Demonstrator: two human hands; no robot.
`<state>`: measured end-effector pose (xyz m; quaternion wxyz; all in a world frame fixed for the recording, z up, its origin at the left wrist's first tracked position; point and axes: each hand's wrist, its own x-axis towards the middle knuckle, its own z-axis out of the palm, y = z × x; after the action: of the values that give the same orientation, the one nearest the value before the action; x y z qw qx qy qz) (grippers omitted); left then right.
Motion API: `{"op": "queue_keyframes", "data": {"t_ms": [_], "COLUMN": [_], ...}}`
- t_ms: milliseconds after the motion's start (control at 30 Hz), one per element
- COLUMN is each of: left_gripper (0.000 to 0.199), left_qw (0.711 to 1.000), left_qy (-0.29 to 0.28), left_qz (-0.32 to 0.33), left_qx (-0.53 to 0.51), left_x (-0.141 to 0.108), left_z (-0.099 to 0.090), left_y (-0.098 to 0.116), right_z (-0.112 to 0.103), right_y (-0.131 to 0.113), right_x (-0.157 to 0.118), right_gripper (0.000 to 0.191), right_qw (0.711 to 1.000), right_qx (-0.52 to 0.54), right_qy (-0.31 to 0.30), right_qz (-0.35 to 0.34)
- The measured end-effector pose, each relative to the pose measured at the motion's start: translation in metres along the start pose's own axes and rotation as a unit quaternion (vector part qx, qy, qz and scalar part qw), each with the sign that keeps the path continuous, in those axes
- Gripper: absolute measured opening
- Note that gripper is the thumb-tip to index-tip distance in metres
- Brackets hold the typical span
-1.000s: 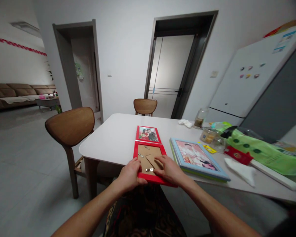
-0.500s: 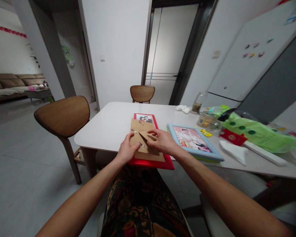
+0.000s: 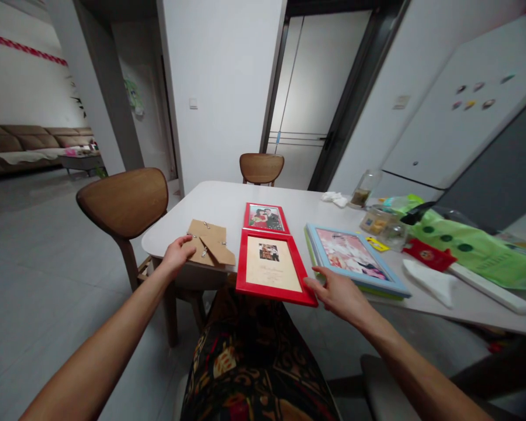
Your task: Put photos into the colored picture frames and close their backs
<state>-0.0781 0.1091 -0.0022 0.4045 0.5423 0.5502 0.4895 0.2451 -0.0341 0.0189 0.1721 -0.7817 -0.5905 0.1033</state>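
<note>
My left hand (image 3: pixel 179 255) grips the left edge of a brown backing board (image 3: pixel 211 244) with metal clips and a stand flap, at the table's front left. A red double frame (image 3: pixel 242 278) lies face up, its near half jutting over the table's front edge. The far half shows a photo of two people (image 3: pixel 265 217); the near half shows a cream sheet with a small picture (image 3: pixel 273 263). At its right side, my right hand (image 3: pixel 333 292) has its thumb and fingers apart, fingertips by the red rim, holding nothing.
Light blue frames (image 3: pixel 355 257) are stacked right of the red one. Farther right on the white table (image 3: pixel 210 196) are glass jars (image 3: pixel 393 234), a red packet (image 3: pixel 428 255), a green bag (image 3: pixel 460 245) and white tissue (image 3: pixel 335 199). Wooden chairs (image 3: pixel 125 202) stand left and behind.
The brown board has moved left off the red frame with my left hand, uncovering the cream sheet. My right hand has let go of the board's flap and moved right to the frame's side.
</note>
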Motion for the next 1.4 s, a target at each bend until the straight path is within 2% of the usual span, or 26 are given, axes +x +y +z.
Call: {"op": "queue_keyframes", "data": {"t_ms": [67,133,233,267,300,333,367,400,433,467,500,533,567,633,733,800,867,900,933,967,1000,1067,1167,1267,1333,1400], "left_gripper": [0.038,0.042,0.044,0.043,0.043,0.042,0.043,0.046,0.047,0.045,0.048,0.053,0.055,0.053,0.044,0.036,0.027,0.025,0.025,0.025,0.025,0.035,0.065,0.074,0.073,0.072], "left_qw": [0.999,0.996,0.987,0.973,0.953,0.923,0.878,0.825,0.779,0.748,0.731,0.726,0.735,0.75,0.787,0.81,0.825,0.835,0.861,0.898,0.923,0.96,0.969,0.967,0.966,0.965], "left_qy": [0.013,0.035,0.023,-0.031,-0.125,-0.238,-0.362,-0.473,-0.557,-0.613,-0.648,-0.664,-0.66,-0.647,-0.599,-0.558,-0.528,-0.52,-0.488,-0.427,-0.369,-0.237,-0.174,-0.128,-0.133,-0.157], "left_qz": [0.017,0.045,0.13,0.197,0.25,0.282,0.295,0.292,0.272,0.241,0.198,0.164,0.143,0.12,0.098,0.061,0.041,0.052,0.056,0.069,0.097,0.147,0.176,0.215,0.207,0.187], "left_qx": [0.038,0.067,0.095,0.114,0.12,0.112,0.105,0.098,0.09,0.082,0.076,0.067,0.063,0.059,0.108,0.173,0.197,0.176,0.132,0.083,0.05,0.024,0.015,0.047,0.08,0.1], "left_x": [0.004,-0.003,-0.046,-0.068,-0.093,-0.118,-0.141,-0.161,-0.176,-0.187,-0.193,-0.196,-0.196,-0.194,-0.189,-0.184,-0.174,-0.168,-0.161,-0.154,-0.146,-0.13,-0.109,-0.09,-0.08,-0.073], "left_z": [-0.005,-0.005,0.005,0.011,0.018,0.025,0.033,0.04,0.048,0.055,0.061,0.066,0.07,0.073,0.069,0.061,0.053,0.051,0.05,0.051,0.054,0.069,0.103,0.127,0.131,0.125], "left_y": [0.005,0.017,0.043,0.049,0.054,0.054,0.052,0.045,0.035,0.023,0.01,-0.003,-0.016,-0.039,-0.059,-0.057,-0.039,-0.023,-0.004,0.016,0.036,0.071,0.099,0.106,0.106,0.106], "right_z": [0.005,0.011,0.019,0.02,0.022,0.022,0.022,0.021,0.019,0.016,0.014,0.011,0.008,0.003,-0.004,-0.008,-0.013,-0.016,-0.018,-0.02,-0.022,-0.025,-0.026,-0.026,-0.025,-0.024], "right_y": [-0.003,-0.008,-0.013,-0.013,-0.014,-0.014,-0.015,-0.017,-0.019,-0.021,-0.025,-0.028,-0.031,-0.037,-0.043,-0.045,-0.047,-0.048,-0.05,-0.052,-0.054,-0.06,-0.069,-0.072,-0.071,-0.069], "right_x": [-0.001,-0.001,-0.001,-0.001,-0.001,-0.001,-0.001,-0.001,-0.001,0.0,0.0,0.001,0.001,0.001,0.0,-0.001,-0.002,-0.002,-0.002,-0.003,-0.003,-0.004,-0.004,-0.003,-0.003,-0.004], "right_gripper": [0.06,0.067,0.071,0.068,0.061,0.052,0.041,0.03,0.023,0.019,0.02,0.023,0.026,0.031,0.034,0.033,0.027,0.022,0.017,0.012,0.008,0.005,0.007,0.01,0.011,0.013], "right_qw": [0.995,0.979,0.943,0.924,0.901,0.88,0.857,0.834,0.808,0.781,0.753,0.722,0.698,0.677,0.677,0.684,0.695,0.699,0.703,0.707,0.71,0.717,0.733,0.744,0.742,0.733], "right_qx": [0.082,0.178,0.31,0.358,0.407,0.448,0.486,0.522,0.557,0.592,0.626,0.659,0.685,0.706,0.708,0.703,0.697,0.694,0.693,0.692,0.691,0.687,0.673,0.664,0.666,0.673], "right_qy": [-0.03,-0.044,-0.051,-0.059,-0.069,-0.08,-0.094,-0.106,-0.117,-0.121,-0.122,-0.123,-0.121,-0.115,-0.108,-0.107,-0.108,-0.105,-0.1,-0.094,-0.086,-0.072,-0.059,-0.052,-0.055,-0.067], "right_qz": [0.045,0.083,0.113,0.121,0.13,0.137,0.143,0.148,0.152,0.157,0.163,0.169,0.173,0.174,0.171,0.162,0.143,0.133,0.123,0.115,0.108,0.095,0.076,0.059,0.061,0.073]}}
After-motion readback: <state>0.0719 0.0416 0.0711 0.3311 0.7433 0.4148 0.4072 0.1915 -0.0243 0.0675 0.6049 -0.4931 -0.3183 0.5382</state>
